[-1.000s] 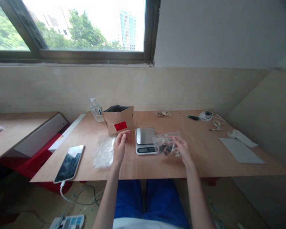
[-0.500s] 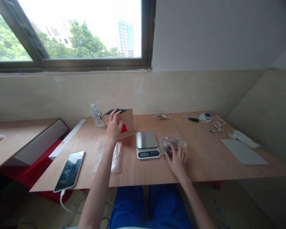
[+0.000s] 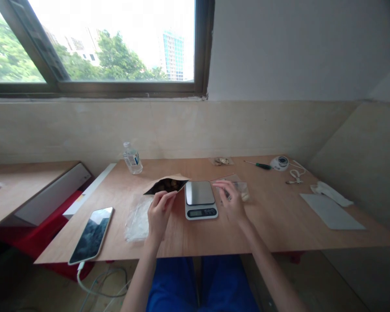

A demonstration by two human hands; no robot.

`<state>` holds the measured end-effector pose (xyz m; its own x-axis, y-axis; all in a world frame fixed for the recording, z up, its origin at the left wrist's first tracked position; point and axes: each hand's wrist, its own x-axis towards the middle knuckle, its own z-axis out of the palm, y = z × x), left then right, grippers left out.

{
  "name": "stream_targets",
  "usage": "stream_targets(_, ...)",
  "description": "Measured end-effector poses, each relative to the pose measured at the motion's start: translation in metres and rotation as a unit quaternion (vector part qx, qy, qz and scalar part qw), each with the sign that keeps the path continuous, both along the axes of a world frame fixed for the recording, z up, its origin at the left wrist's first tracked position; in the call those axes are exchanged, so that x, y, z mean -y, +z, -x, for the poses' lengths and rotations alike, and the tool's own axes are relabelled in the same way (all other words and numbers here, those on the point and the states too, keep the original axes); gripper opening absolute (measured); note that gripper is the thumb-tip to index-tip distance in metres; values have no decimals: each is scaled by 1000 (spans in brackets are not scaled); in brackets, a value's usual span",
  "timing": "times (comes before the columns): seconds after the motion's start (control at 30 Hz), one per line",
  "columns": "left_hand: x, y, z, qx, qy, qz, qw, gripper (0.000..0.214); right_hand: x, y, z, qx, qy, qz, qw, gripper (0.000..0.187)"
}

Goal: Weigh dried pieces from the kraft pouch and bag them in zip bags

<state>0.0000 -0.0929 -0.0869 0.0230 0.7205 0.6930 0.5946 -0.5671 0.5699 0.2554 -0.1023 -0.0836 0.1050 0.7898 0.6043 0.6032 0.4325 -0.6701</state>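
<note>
My left hand grips the lower edge of a kraft paper pouch, which is tilted toward me. Its black-lined mouth gapes open, with brown pieces visible inside. My right hand sits over a clear zip bag with its fingers apart, partly hiding the bag and its contents. Between my hands stands a digital kitchen scale with a steel plate, touched by neither hand. A flattened clear plastic bag lies just left of my left hand.
On the wooden table lie a smartphone with its charging cable, a water bottle, a small bag, a green-handled screwdriver, a round white device, a grey sheet and a white cloth.
The pouch has tipped from upright to leaning toward me, its mouth now open to view. My left hand has dropped to its lower edge. My right hand has moved up and left over the zip bag.
</note>
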Motion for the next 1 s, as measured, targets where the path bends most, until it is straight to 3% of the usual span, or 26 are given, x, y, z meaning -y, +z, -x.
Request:
stream_targets(0.1, 12, -15, -3, 10, 1, -4, 1000, 21, 21, 42, 44, -94, 151, -12, 984, 25)
stream_targets(0.17, 17, -25, -4, 11, 12, -18, 1000, 21, 26, 59, 66, -59, 228, 2, 972, 26)
stream_targets(0.27, 22, -39, -4, 29, 51, -58, 997, 18, 19, 66, 85, 55, 302, 13, 952, 31)
stream_targets(0.47, 31, -52, -10, 57, 55, -85, 993, 16, 1, 48, 105, 256, 295, 72, 918, 34)
stream_targets(0.63, 34, -56, -15, 83, 61, -92, 990, 20, -18, 12, 128, 166, 225, 111, 954, 22)
stream_targets(0.73, 34, -59, -17, 114, 59, -84, 988, 19, -40, -4, 146, 142, 250, 145, 947, 28)
stream_targets(0.83, 34, -62, -19, 130, 45, -78, 987, 14, -60, -8, 165, 110, 269, 157, 944, 34)
stream_targets(1.0, 33, -64, -17, 156, 54, -51, 985, 11, -68, -1, 183, 23, 291, 152, 944, 7)
